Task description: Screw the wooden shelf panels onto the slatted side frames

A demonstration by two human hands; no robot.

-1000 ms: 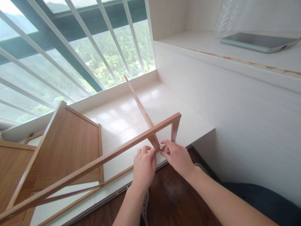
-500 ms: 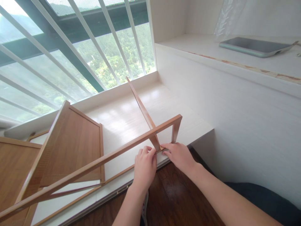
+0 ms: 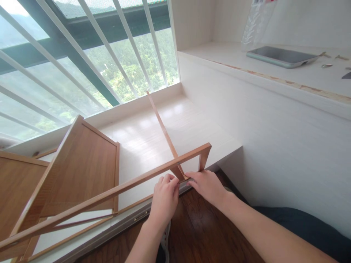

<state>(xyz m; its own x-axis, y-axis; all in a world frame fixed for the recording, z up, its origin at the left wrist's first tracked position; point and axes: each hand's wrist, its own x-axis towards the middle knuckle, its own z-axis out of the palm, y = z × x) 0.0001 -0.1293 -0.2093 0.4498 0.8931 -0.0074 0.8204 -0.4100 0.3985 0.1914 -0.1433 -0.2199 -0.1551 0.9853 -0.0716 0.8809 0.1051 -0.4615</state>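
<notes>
A long wooden frame (image 3: 142, 178) of narrow bars stretches from the lower left to the middle, its short end piece (image 3: 203, 162) on the right. A wooden crossbar (image 3: 163, 128) runs from the window side down to the frame's lower rail. At that joint my left hand (image 3: 165, 193) has its fingers curled on the rail, left of the crossbar. My right hand (image 3: 208, 186) pinches the joint from the right, thumb and forefinger close together. Any small part between the fingertips is hidden.
Slatted wooden panels (image 3: 90, 166) lean at the left on the white ledge (image 3: 137, 146). Behind is a barred window (image 3: 109, 54). On the right-hand shelf lie a grey tray-like object (image 3: 282, 56), small metal pieces (image 3: 327, 66) and a clear plastic bag (image 3: 251, 27). Dark wood floor (image 3: 200, 223) shows below.
The camera view has shifted slightly, showing more of the shelf. Both hands and the frame's right end sit a little lower in view; the hands stay at the same joint.
</notes>
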